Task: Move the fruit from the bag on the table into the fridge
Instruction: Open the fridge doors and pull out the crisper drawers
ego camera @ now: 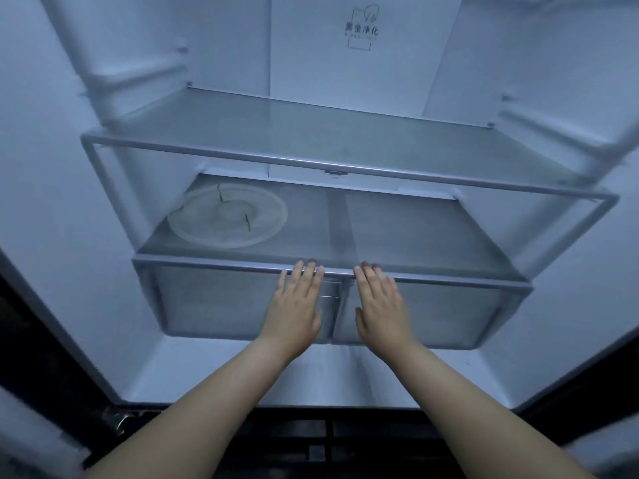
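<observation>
The fridge stands open in front of me, its white inner wall lit. Both arms reach in side by side. My left hand lies flat, fingers straight, with the fingertips at the front rail of the lower glass shelf. My right hand lies the same way just to its right, fingertips on the same rail. Both palms cover the fronts of the two clear drawers under that shelf. Neither hand holds anything. No fruit, bag or table is in view.
A round clear glass plate lies on the left of the lower shelf. The upper glass shelf runs above it, with a metal front rail. Open doors flank both sides; dark lower compartments sit below the fridge floor.
</observation>
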`<state>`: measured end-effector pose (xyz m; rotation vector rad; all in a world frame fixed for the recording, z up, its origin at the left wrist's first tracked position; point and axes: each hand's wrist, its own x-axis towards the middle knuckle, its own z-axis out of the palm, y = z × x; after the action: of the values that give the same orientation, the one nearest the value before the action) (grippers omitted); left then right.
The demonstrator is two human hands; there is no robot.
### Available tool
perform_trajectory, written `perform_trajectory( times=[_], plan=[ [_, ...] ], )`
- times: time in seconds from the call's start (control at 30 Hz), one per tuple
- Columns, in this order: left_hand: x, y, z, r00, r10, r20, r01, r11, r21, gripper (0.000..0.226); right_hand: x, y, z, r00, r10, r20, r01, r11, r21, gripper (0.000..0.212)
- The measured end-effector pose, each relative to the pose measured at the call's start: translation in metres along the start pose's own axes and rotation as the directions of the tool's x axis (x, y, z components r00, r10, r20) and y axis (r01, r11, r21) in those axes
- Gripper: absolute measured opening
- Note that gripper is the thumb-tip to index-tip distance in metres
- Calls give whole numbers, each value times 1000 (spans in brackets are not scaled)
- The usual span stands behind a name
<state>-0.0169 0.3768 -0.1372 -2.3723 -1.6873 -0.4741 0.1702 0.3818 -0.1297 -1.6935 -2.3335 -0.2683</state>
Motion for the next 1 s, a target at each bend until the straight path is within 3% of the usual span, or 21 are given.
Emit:
perform_trajectory(
  times=[0.23,0.3,0.33,0.37,0.43,0.47,0.5,0.57,0.6,0.63,0.77,1.0],
  plan=[
    [-1,7,15,998,-23,-54,19,997,-70,78,-1,6,13,987,-47,-152,64,992,108,78],
    [-4,11,8,988,-113,-102,70,933,-354,62,-6,8,6,979,6,-206,75,921,383,61],
    [-8,17,1,977,-197,-82,118,820,-561,54,-12,5,0,972,107,-208,36,809,587,49],
    [-12,24,-7,953,-299,-59,161,658,-735,48,-18,2,-6,955,241,-174,-18,630,777,40],
    [-18,41,-20,830,-555,53,235,264,-935,37,-28,-7,-13,859,511,8,-109,167,980,26],
    [-18,47,-24,730,-659,178,239,2,-971,30,-29,-9,-13,791,593,152,-129,-81,988,20],
    [-17,51,-26,632,-693,346,210,-277,-938,25,-29,-8,-10,723,611,322,-138,-329,934,14],
    [-10,50,-26,549,-515,659,101,-741,-663,36,-25,-1,-6,630,479,611,-123,-715,688,11],
    [-8,47,-24,557,-374,741,41,-879,-475,51,-23,3,-5,613,386,689,-122,-816,566,13],
    [-6,44,-22,576,-269,772,-6,-946,-325,64,-22,6,-5,622,310,720,-129,-866,484,16],
    [3,41,-18,618,-215,756,-111,-976,-187,74,-14,14,-6,679,239,694,-93,-910,405,20],
    [9,52,-16,585,-288,758,-100,-953,-285,66,-14,17,-3,703,217,677,-61,-931,361,24]
  ],
)
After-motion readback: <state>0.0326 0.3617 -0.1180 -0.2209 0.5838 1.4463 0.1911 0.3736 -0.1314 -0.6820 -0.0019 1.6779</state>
